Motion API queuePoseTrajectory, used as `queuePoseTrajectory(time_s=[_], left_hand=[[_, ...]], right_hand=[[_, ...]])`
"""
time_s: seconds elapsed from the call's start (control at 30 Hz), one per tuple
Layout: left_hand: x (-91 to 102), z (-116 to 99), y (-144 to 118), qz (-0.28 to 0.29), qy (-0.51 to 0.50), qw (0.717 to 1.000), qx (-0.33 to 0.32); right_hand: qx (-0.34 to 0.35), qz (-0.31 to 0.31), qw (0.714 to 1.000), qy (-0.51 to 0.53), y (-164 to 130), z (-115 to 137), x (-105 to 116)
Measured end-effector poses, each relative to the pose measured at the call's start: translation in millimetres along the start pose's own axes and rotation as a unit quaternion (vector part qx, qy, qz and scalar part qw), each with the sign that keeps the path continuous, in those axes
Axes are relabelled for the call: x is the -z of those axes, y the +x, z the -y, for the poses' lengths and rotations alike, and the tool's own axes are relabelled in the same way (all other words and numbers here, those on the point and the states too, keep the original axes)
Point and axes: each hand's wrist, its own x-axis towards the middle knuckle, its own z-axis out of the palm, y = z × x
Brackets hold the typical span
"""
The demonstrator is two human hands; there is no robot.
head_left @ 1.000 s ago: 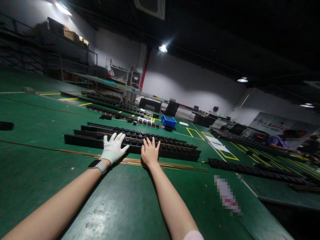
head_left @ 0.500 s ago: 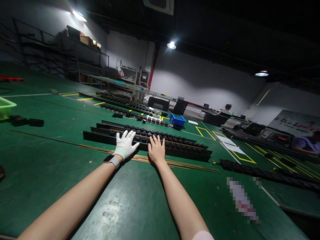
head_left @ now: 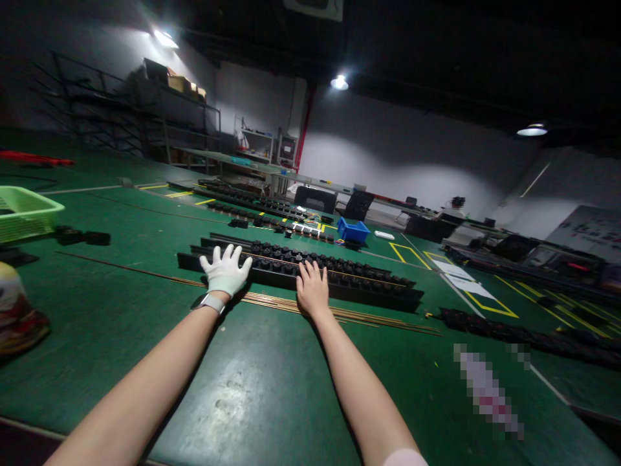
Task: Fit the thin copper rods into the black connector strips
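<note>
My left hand (head_left: 226, 270), in a white glove with a watch at the wrist, lies flat with fingers spread on a long black strip (head_left: 369, 285) studded with round black parts. My bare right hand (head_left: 312, 288) rests flat on the same strip a little to the right, fingers apart. Neither hand holds anything. A bundle of thin brass rods (head_left: 388, 321) runs along the green table (head_left: 257, 382) just in front of the strip, passing under both wrists.
A light green basket (head_left: 24, 213) and small black blocks (head_left: 82, 237) sit at the left. More black strips (head_left: 533, 336) lie to the right and farther back, near a blue bin (head_left: 353, 231). A person sits far off at the right. Shelving lines the back wall.
The view has swung left, bringing the green basket and a rounded object at the left edge into sight. My left hand has slid a little left along the strip; the right hand stays put.
</note>
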Motion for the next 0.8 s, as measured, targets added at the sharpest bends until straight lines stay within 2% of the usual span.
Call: queuePoseTrajectory(time_s=[0.1, 0.23, 0.43, 0.53, 0.8], left_hand=[[-0.6, 5.7, 1.8, 0.018, 0.008, 1.0, 0.017], [0.1, 1.7, 0.2, 0.016, 0.012, 1.0, 0.022], [3.1, -14.3, -5.8, 0.013, 0.003, 0.999, -0.029], [1.3, -20.5, -7.5, 0.024, 0.003, 0.999, -0.032], [-6.4, -17.7, -8.8, 0.018, 0.004, 0.999, -0.041]], right_hand=[[0.003, -0.006, 1.0, 0.001, -0.4, -1.1, -1.5], [0.004, -0.009, 1.0, -0.001, -1.1, -1.2, -1.6], [0.0, -0.004, 1.0, 0.001, -0.9, 0.2, 0.1], [-0.002, 0.001, 1.0, -0.001, -0.9, 0.5, 1.6], [-0.003, 0.013, 1.0, -0.008, -1.1, 0.3, 3.1]])
